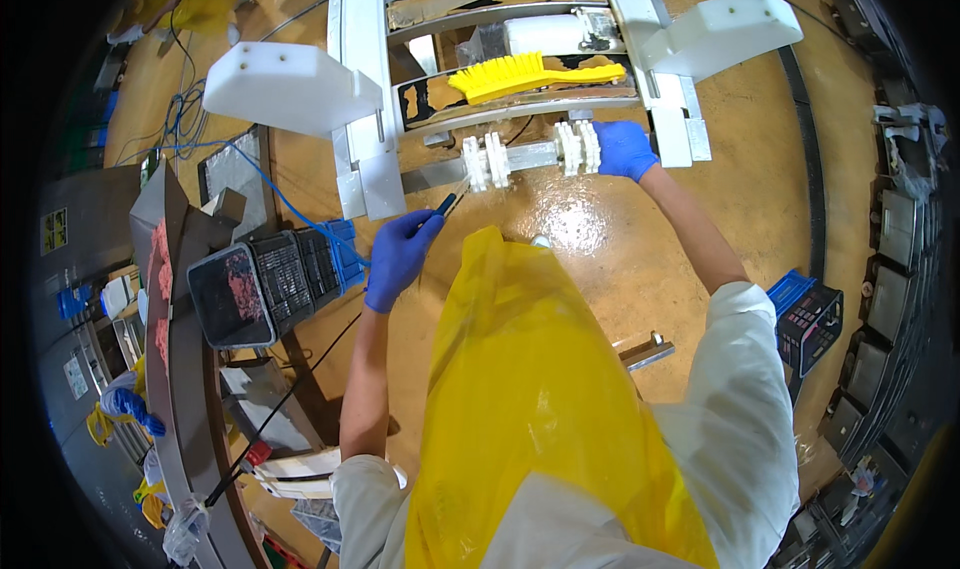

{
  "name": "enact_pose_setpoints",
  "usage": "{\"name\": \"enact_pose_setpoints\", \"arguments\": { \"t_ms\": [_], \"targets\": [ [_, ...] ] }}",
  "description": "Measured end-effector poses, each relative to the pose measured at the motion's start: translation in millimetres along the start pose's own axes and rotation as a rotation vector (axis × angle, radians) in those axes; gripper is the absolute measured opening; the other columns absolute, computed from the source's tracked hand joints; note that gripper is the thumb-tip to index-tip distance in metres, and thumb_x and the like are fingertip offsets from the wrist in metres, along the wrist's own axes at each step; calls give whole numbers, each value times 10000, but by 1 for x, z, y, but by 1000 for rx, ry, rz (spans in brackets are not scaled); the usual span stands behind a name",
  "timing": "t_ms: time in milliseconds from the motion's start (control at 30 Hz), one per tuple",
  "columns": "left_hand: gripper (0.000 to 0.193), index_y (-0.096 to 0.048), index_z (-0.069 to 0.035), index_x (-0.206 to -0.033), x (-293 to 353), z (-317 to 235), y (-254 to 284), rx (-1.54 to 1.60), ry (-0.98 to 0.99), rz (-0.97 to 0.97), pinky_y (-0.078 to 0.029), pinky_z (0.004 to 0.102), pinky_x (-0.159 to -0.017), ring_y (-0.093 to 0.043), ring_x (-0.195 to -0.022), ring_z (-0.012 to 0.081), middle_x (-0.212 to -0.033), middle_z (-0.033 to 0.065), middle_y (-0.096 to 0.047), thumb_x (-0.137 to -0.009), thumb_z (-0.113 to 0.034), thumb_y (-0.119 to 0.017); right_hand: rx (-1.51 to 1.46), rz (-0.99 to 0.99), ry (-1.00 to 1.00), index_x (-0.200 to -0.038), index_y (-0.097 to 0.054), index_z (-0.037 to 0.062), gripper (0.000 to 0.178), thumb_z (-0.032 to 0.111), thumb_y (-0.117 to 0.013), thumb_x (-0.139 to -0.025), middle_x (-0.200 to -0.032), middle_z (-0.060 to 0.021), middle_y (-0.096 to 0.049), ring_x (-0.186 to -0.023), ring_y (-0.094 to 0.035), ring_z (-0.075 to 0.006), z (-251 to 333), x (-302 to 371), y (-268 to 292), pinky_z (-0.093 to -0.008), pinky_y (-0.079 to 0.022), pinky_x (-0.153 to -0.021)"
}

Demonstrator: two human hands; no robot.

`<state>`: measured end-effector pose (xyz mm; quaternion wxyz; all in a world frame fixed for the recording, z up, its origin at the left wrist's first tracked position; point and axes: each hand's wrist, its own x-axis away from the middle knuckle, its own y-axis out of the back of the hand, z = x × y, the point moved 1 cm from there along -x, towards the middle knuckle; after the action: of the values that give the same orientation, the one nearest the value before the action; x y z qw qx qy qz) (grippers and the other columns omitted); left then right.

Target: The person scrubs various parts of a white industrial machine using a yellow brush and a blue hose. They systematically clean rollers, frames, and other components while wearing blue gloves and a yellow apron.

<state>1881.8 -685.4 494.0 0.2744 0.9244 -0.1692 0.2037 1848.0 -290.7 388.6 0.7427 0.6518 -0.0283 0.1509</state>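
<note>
A metal shaft (pixel 532 156) lies across the near end of a white and metal frame (pixel 360 89). White toothed sprockets (pixel 486 161) sit on its left part, and more white sprockets (pixel 576 149) on its right. My right hand (pixel 625 151), blue-gloved, closes around the shaft's right end, against the sprockets. My left hand (pixel 402 254), also gloved in blue, is closed on a slim tool with a dark handle (pixel 447 205). The thin tip of that tool reaches the left sprockets; its exact kind is too small to tell. A yellow brush (pixel 530 75) rests bristles-up on a crossbar beyond the shaft.
White guard plates (pixel 285 84) jut out from both sides of the frame. To the left stand black crates (pixel 235 294), a blue hose (pixel 265 179) and a metal trough (pixel 180 369) holding pink material. Another crate (pixel 808 324) is on the wet floor at right.
</note>
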Motion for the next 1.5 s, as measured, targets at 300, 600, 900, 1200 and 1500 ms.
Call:
{"name": "enact_pose_setpoints", "arguments": {
  "t_ms": [300, 600, 900, 1200, 1500],
  "targets": [
    [304, -688, 23, -1043, 7, -9, 2, -20, -19, 0, -377, 211, -593, -458, -673, 38, -735, -40, -576, -898, -243, -664, 78, -575, 223, -1271, -503, 113, 514, 80, -634, -774, -963, -156, -637, -908, -621, -321, -2, -57, 76, -417, -510, -753],
    [334, -704, -18, -1013, 17, 2, 8, -67, -99, -15, -414, 257, -549, -504, -587, 68, -657, 4, -605, -860, -313, -675, -388, -421, 30, -1458, -297, 134, 644, 43, -524, -862, -792, -192, -623, -696, -622, -357, 90, -33, 60, -475, -490, -620],
    [313, -692, -16, -958, -11, -2, 24, -45, -234, 86, -410, 288, -545, -504, -569, 106, -602, 59, -542, -878, -312, -631, -347, -179, -270, -1487, -265, 162, 652, 121, -538, -897, -626, -198, -561, -553, -578, -365, 215, 173, -25, -471, -457, -496],
    [278, -691, 16, -965, -42, -13, 28, -61, -371, 234, -426, 271, -585, -503, -627, 83, -672, 31, -597, -889, -247, -642, -441, -380, -410, -1460, -343, 142, 556, 104, -528, -938, -646, -240, -561, -540, -571, -368, 270, 126, -35, -456, -433, -502],
    [313, -707, -44, -945, -50, -12, 17, -201, -396, 311, -453, 341, -600, -584, -609, 204, -669, 116, -624, -872, -335, -616, -406, -655, -349, -1465, -319, 154, 616, 78, -549, -898, -632, -189, -565, -552, -571, -353, 243, 61, -26, -455, -441, -521]
  ]
}}
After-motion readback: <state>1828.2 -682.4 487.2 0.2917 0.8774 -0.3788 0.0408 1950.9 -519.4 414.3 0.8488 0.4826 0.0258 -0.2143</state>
